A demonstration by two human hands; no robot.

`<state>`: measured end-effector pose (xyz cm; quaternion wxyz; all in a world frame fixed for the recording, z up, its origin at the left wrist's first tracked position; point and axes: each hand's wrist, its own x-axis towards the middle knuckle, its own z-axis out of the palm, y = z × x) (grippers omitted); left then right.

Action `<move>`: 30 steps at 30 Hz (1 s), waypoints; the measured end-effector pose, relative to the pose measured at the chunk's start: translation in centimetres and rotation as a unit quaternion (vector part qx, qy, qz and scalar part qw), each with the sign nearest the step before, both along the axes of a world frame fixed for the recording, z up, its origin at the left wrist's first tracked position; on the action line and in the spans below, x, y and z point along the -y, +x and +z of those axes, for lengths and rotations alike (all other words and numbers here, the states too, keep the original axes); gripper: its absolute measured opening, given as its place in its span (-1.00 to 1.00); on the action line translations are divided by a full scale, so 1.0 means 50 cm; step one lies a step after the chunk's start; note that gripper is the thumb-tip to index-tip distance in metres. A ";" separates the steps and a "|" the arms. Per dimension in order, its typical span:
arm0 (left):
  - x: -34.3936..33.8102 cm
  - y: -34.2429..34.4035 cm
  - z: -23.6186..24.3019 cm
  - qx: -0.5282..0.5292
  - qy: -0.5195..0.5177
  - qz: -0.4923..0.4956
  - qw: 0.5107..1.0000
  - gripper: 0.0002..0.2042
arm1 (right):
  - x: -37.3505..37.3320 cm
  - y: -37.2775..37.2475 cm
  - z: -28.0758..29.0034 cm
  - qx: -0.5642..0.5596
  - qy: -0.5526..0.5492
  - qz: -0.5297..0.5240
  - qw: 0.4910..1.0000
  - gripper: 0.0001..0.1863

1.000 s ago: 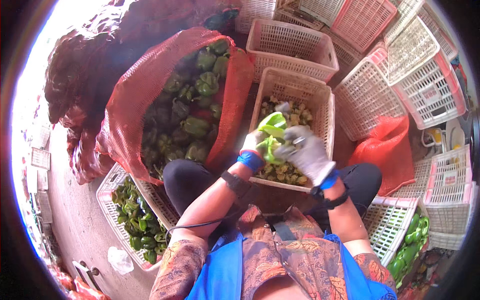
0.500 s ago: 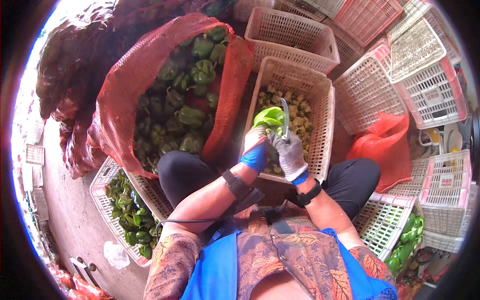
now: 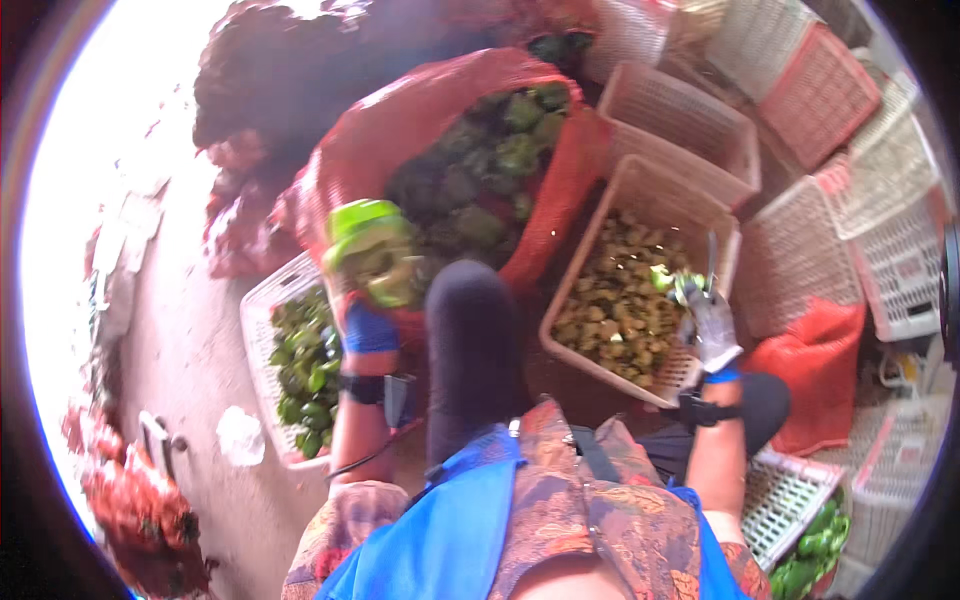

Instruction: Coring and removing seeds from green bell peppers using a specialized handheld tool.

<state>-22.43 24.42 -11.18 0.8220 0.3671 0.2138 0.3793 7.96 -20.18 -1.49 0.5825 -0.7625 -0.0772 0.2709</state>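
Note:
My left hand [image 3: 356, 310], blurred, is closed on cut green pepper [image 3: 368, 240] and is raised beside the red mesh sack [image 3: 548, 240] of green peppers, near a crate [image 3: 262, 370] of pepper pieces. My gloved right hand [image 3: 712, 320] is closed on a knife [image 3: 711, 255] over the right side of the pale crate [image 3: 560, 335] of pepper cores. A small pale-green piece [image 3: 665, 280] is at the blade side of that hand; whether my fingers hold it, I cannot tell.
Stacked plastic crates [image 3: 885, 270] line the right and back, with a red sack [image 3: 805, 390] among them. Large dark-red sacks [image 3: 260, 100] are piled at the back left. A crate [image 3: 775, 510] by green peppers is at lower right. A white crumpled bag [image 3: 240, 435] lies on the floor [image 3: 180, 360].
My hands have parted: the left has moved leftward with pepper pieces toward the left crate, and the right has moved rightward with the knife. The view has turned and my left knee stands higher.

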 end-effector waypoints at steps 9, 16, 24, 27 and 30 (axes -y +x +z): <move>-0.052 -0.045 0.071 -0.622 0.629 0.100 0.456 -0.48 | 0.000 -0.011 -0.184 0.082 -0.108 0.063 0.989 -0.45; -0.040 0.411 -0.047 -0.383 0.852 -0.294 0.200 -0.38 | -0.103 -0.059 -0.047 -0.052 -0.123 0.082 0.988 -0.57; 0.050 0.455 0.232 -0.357 0.626 -0.332 0.609 -0.10 | -0.063 -0.076 0.055 -0.138 0.090 0.048 0.985 -0.38; 0.152 0.449 0.290 -0.080 0.367 -0.378 0.846 0.06 | -0.125 -0.112 0.160 0.003 0.138 0.107 0.985 -0.29; 0.281 0.444 0.328 -0.087 0.468 -0.321 0.819 0.06 | -0.138 -0.119 0.188 0.072 0.024 0.133 0.988 -0.23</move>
